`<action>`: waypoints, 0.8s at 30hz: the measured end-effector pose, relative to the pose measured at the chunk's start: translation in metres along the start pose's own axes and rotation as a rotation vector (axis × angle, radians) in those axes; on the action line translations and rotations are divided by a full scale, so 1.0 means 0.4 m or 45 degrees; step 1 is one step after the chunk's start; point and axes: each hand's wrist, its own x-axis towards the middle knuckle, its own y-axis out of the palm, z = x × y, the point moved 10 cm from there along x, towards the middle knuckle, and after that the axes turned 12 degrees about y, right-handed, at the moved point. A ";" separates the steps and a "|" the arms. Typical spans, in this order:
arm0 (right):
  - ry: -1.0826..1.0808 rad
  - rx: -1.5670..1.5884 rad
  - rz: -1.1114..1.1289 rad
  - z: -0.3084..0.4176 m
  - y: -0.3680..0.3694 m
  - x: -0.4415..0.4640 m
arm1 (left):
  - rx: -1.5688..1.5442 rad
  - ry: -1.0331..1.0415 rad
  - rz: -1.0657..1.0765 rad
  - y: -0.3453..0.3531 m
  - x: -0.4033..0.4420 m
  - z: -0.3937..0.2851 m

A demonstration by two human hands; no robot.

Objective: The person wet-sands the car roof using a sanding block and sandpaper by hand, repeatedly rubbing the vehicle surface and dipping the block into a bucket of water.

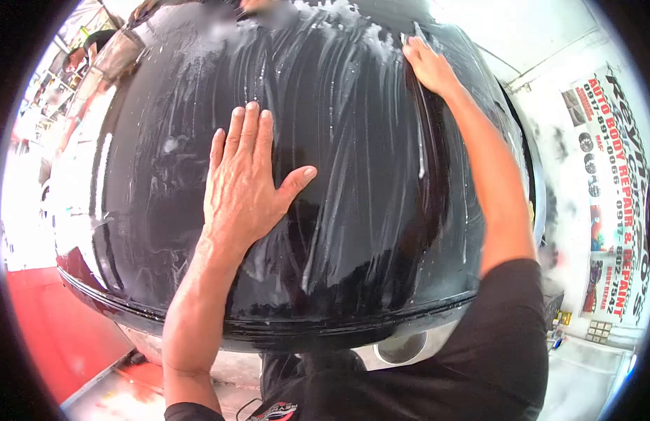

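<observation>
A glossy black car panel (353, 182), wet and streaked with whitish suds (370, 38), curves away in front of me. My left hand (242, 168) lies flat on its middle, fingers stretched forward and thumb spread to the right. Farther out, near the upper right of the panel, my right hand (430, 64) rests with its fingers extended and close together. The suds reach its fingertips. Whether anything thin lies under that palm is hidden.
A printed auto body repair banner (613, 189) hangs on the white wall at right. A red surface (44, 330) is at lower left. Along the panel's near side runs a dark edge (304, 330), close to my body. A person (93, 45) is at the upper left.
</observation>
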 end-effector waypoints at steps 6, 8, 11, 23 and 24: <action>0.174 -0.026 0.213 0.048 -0.070 -0.155 | 0.035 0.009 0.025 -0.008 0.008 -0.002; 0.004 0.092 0.110 0.032 -0.136 -0.436 | 0.046 0.010 0.026 0.007 0.004 0.001; 0.109 0.132 0.331 0.038 -0.285 -0.857 | 0.073 0.001 0.049 0.011 0.008 -0.010; 0.222 -0.179 -0.016 -0.333 -0.025 0.041 | 0.071 -0.015 0.086 0.003 0.020 -0.001; 0.237 -0.196 -0.011 -0.323 -0.022 0.077 | 0.062 -0.016 0.079 0.001 0.019 0.002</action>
